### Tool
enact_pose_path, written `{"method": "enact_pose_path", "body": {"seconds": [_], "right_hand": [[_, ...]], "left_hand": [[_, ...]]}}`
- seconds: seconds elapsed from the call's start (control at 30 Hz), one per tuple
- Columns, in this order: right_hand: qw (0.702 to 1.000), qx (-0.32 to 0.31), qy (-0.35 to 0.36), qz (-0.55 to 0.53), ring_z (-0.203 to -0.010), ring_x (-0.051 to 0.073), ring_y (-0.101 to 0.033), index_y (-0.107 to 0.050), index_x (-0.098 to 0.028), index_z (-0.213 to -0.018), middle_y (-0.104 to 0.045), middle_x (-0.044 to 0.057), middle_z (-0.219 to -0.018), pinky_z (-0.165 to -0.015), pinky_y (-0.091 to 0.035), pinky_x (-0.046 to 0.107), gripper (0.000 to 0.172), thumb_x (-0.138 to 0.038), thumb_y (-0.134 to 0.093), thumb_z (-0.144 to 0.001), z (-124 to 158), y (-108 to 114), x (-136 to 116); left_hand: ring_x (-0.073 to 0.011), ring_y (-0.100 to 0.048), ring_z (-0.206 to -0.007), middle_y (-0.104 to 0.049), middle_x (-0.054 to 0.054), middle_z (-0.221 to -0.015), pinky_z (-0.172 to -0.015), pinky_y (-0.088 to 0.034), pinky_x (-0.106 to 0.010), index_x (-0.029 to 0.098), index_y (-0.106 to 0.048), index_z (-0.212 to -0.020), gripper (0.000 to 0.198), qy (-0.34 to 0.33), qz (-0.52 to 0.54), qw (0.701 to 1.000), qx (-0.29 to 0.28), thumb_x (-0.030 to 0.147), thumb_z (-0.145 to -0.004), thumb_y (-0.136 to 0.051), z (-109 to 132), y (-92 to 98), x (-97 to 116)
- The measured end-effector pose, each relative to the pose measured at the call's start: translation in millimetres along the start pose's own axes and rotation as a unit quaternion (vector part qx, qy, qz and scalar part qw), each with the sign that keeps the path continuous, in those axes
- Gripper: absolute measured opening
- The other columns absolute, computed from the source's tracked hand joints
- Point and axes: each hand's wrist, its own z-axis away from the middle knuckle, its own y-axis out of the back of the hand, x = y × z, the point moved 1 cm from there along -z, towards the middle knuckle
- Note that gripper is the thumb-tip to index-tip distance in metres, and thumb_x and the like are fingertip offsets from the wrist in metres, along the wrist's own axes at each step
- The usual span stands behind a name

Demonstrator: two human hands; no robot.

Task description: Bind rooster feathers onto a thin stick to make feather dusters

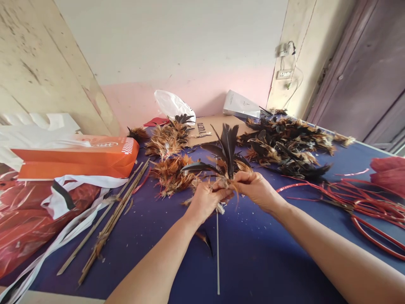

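Note:
Over the middle of the blue table, a bunch of long dark feathers [228, 145] fans upward between my two hands. My left hand [205, 198] is closed around the base of the bunch. A thin pale stick [218, 253] runs down from under it toward me. The fingers of my right hand [257, 189] pinch at the bunch's right side, where brown feathers show. Exactly which feathers they grip is partly hidden. A single loose dark feather [205, 241] lies on the table below my left hand.
Brown feather bundles [167, 141] lie behind my left hand, and a large dark feather pile [287, 143] back right. Scissors [376, 232] lie among red plastic strips [373, 198]. Thin sticks [114, 219], an orange bag [79, 158] and a red plastic bag [28, 219] are at left.

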Motion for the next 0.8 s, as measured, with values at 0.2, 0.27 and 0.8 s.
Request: {"method": "enact_pose_path", "body": {"seconds": [0.2, 0.27, 0.8], "right_hand": [[0.994, -0.044, 0.001, -0.099, -0.049, 0.006, -0.045, -0.053, -0.016, -0.056, -0.05, -0.006, -0.051, -0.053, -0.037, 0.021, 0.018, -0.027, -0.065, -0.064, 0, 2, 1], [0.995, -0.039, 0.01, -0.09, -0.049, 0.006, -0.044, -0.054, -0.016, -0.054, -0.049, -0.006, -0.052, -0.053, -0.038, 0.021, 0.019, -0.027, -0.066, -0.064, 0, 3, 1], [0.999, 0.046, -0.008, -0.014, -0.045, 0.009, -0.043, -0.064, -0.014, -0.075, -0.051, -0.001, -0.051, -0.044, -0.034, 0.022, 0.03, -0.043, -0.063, -0.066, -13, -11, 12]], "left_hand": [[-0.011, -0.056, -0.057, -0.061, -0.002, -0.06, -0.058, -0.046, -0.023, 0.015, -0.068, -0.072, 0.017, 0.014, 0.008, 0.999, -0.038, 0.031, -0.067, -0.065, 2, 1.3, -2], [-0.011, -0.056, -0.056, -0.061, -0.003, -0.06, -0.058, -0.046, -0.024, 0.014, -0.068, -0.071, 0.019, 0.014, 0.006, 0.999, -0.04, 0.032, -0.067, -0.065, 3, 1.3, -1], [-0.0104, -0.056, -0.055, -0.059, -0.002, -0.059, -0.054, -0.042, -0.022, 0.011, -0.064, -0.073, 0.024, 0.005, 0.184, 0.979, -0.084, 0.035, -0.07, -0.063, 14, 4.9, 30]]}}
